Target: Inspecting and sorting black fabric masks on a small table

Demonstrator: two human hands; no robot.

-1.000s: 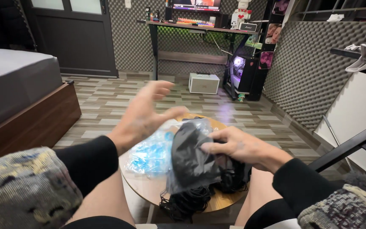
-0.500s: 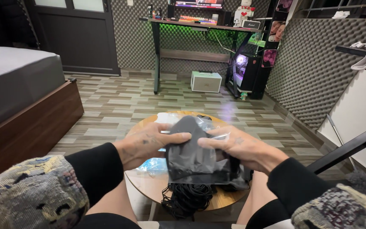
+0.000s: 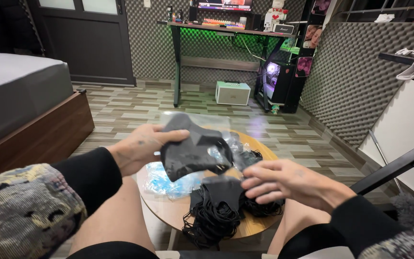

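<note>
Wood-patterned flooring runs from a grey bed (image 3: pixel 15 91) on the left to a desk (image 3: pixel 226 31) lit green at the far wall, with a small white speaker box (image 3: pixel 233 92) beneath it and grey foam panels on the right wall. Near the viewer stands a round wooden table (image 3: pixel 168 211) between the person's knees.

Above that table the left hand (image 3: pixel 140 148) is closed on a black face mask (image 3: pixel 192 148), thumb on top and fingers hidden behind its left edge. That mask is held up off the table, its long axis running left to right, tilted slightly with the right end lower; it is matte, dark, with a pointed ridge at its upper edge. Behind it a clear plastic wrapper (image 3: pixel 202 120) shows.

The right hand (image 3: pixel 288 182) hovers over the table's right part, fingers loosely extended and pointing left, their tips at a heap of black masks (image 3: pixel 221 206) with tangled ear loops; it grips nothing that can be seen. Blue masks in plastic (image 3: pixel 168 180) lie on the table's left part.
</note>
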